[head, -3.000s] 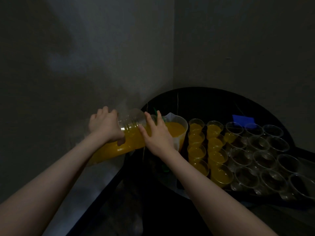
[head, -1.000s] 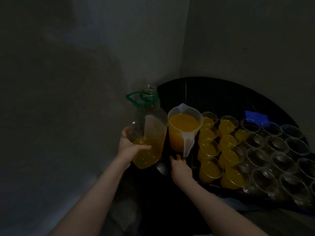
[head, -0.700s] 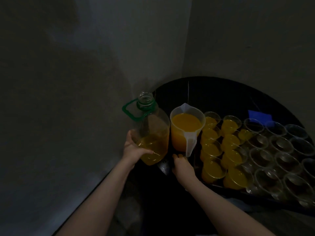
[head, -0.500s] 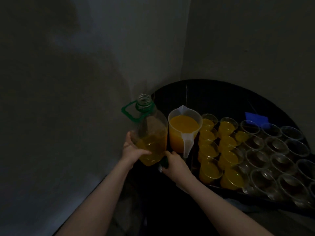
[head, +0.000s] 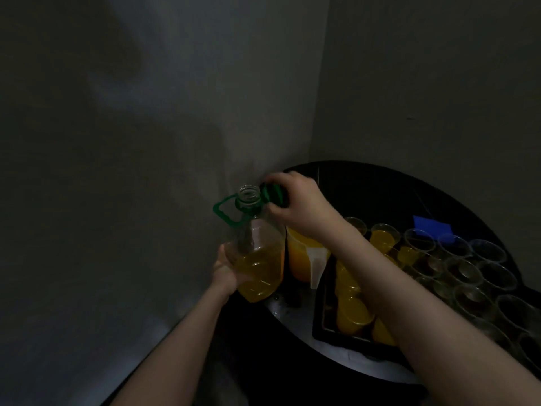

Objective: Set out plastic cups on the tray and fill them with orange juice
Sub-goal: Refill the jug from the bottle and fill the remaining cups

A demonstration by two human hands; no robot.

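Perhaps a home: dim bare-walled corner, round table.

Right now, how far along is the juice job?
Done: cups cover the tray, and the left columns of filled cups hold juice; the jug is full.
In hand: the left hand holds the bottle upright, uncapped, while the right hand brings the green cap beside its mouth.
Left: the empty cups on the right need filling.
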